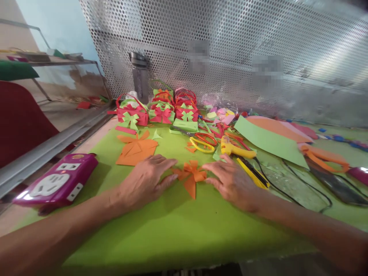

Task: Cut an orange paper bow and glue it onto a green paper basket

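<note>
- The orange paper bow (198, 174) lies on the green tabletop (161, 234) in front of you, between your two hands.
- Your left hand (148, 177) has thumb and forefinger at the bow's left end; whether they pinch it, you cannot tell.
- Your right hand (230, 183) is at the opposite end, well apart from the left; its grip is equally unclear.
- Just beyond your left hand lies an orange paper piece (128, 154).
- Beyond your right hand are the glue gun (234, 148), the cutter (253, 173) and the scissors (191, 134).
- Farther back stand small paper baskets (162, 115) and a bottle (140, 81).
- A purple power strip (59, 183) sits to your left.
</note>
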The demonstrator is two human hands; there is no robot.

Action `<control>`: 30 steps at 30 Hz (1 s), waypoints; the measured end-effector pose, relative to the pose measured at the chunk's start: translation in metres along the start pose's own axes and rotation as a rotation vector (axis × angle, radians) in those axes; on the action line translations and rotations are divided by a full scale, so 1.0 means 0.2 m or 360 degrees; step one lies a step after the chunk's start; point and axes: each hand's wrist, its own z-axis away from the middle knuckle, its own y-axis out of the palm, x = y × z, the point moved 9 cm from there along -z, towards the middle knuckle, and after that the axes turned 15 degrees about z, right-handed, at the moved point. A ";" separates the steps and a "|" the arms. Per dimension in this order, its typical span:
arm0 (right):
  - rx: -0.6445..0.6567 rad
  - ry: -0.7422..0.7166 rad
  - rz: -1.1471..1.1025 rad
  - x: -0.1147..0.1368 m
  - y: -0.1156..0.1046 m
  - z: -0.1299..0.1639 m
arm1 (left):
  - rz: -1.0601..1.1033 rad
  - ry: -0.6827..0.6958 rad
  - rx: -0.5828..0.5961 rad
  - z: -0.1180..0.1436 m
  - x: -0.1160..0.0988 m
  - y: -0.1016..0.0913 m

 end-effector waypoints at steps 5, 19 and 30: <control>0.0144 -0.0004 -0.0168 0.05 0.11 -0.04 | -0.0014 0.0082 0.0063 0.02 -0.07 0.01; -0.0217 0.0089 -0.0134 -0.08 0.06 -0.12 | 0.0174 0.0087 0.0328 0.03 -0.11 0.10; 0.0177 0.0874 0.0381 -0.66 -0.12 0.06 | -0.0120 0.0182 0.0024 0.07 -0.08 0.11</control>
